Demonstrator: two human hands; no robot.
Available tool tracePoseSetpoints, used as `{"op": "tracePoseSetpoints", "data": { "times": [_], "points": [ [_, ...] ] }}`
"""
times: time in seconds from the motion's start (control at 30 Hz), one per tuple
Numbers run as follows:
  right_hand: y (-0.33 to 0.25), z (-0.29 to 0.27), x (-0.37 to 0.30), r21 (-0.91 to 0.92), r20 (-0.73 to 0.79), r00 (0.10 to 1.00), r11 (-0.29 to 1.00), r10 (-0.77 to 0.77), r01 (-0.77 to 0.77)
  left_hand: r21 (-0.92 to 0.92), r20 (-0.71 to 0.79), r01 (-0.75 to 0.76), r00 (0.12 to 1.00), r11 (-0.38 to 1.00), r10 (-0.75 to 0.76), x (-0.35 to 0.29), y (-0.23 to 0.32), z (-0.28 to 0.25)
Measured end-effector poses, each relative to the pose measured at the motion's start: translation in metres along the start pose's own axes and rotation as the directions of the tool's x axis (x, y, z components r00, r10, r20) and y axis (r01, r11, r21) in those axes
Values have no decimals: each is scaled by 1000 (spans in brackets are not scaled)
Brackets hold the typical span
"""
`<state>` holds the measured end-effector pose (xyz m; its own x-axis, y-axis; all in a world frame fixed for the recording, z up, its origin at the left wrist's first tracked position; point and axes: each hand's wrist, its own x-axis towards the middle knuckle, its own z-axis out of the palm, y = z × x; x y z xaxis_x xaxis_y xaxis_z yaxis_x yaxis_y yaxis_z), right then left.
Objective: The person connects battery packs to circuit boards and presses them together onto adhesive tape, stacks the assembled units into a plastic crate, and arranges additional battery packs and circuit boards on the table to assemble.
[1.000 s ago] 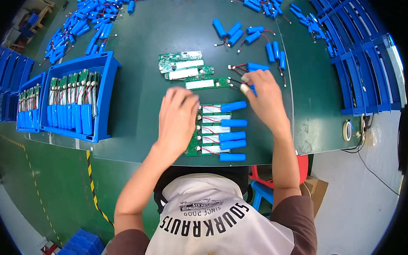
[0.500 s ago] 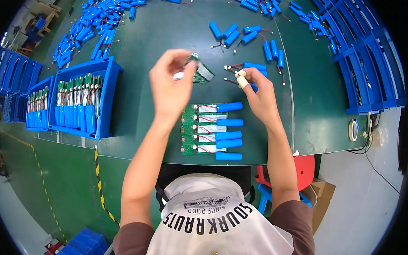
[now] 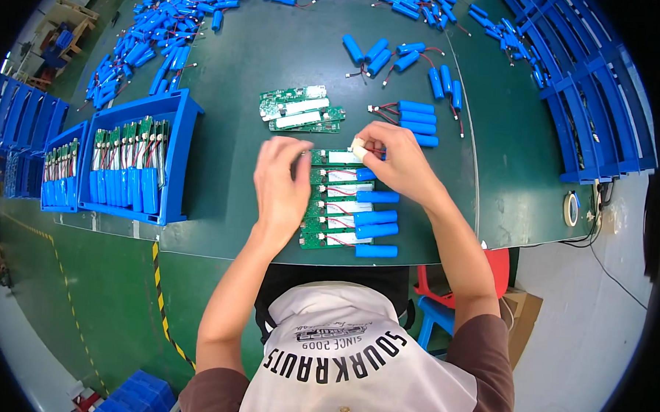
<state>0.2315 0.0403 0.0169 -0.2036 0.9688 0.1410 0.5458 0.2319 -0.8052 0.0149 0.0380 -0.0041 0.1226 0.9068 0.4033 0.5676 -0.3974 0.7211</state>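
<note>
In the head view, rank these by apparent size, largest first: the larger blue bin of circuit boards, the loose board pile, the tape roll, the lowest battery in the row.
1. Larger blue bin
2. Loose board pile
3. Lowest battery and tape roll: too alike in apparent size to rank.

Bright light; faint sheen on green tabletop (image 3: 307, 50); left hand (image 3: 283, 178) slightly blurred; edges bend near rim.
</note>
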Motion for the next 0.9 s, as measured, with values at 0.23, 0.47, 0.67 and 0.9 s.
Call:
{"op": "tracePoseSetpoints", "data": {
  "times": [0.23,0.47,0.67,0.9],
  "points": [
    [-22,4,13,-219,82,967,942,-240,253,-390,141,233,971,891,-192,2,21,9],
    [5,20,116,-870,264,661,123,-702,478,-229,-26,-179,984,957,178,18,66,-7],
    [12,1,137,-866,494,547,-326,-676,379,-257,-20,-598,789,759,615,37,140,-1],
    [25,3,156,-775,632,519,-463,-575,431,-248,151,-718,634,650,759,72,224,26]
  ]
}}
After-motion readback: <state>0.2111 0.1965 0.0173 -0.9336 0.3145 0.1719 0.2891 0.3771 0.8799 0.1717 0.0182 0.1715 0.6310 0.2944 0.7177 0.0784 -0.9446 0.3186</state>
